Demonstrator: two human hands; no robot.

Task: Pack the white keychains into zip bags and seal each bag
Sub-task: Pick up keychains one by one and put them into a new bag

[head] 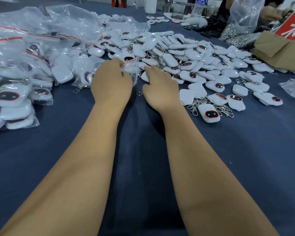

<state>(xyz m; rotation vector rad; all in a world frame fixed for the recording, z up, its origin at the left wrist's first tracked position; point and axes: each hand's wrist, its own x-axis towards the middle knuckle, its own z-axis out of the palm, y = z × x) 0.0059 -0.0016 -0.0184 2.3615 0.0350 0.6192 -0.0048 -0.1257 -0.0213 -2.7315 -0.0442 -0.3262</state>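
Two hands at keychain pile (pixel 186 53) | left hand (pixel 111 82) pinches zip bag (pixel 132 65) | right hand (pixel 160 89) beside it, fingers loosely spread

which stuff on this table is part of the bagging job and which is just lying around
Job: left hand gripping the zip bag; right hand; loose keychains; filled bags.
Lying about: water bottle; cardboard box; bag of metal rings.

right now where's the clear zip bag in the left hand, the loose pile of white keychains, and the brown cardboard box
clear zip bag with red strip (pixel 132 65), head view, on the plastic by the left hand's fingertips
loose pile of white keychains (pixel 170 59), head view, on one white casing mid-pile
brown cardboard box (pixel 271 47), head view, on its folded flap
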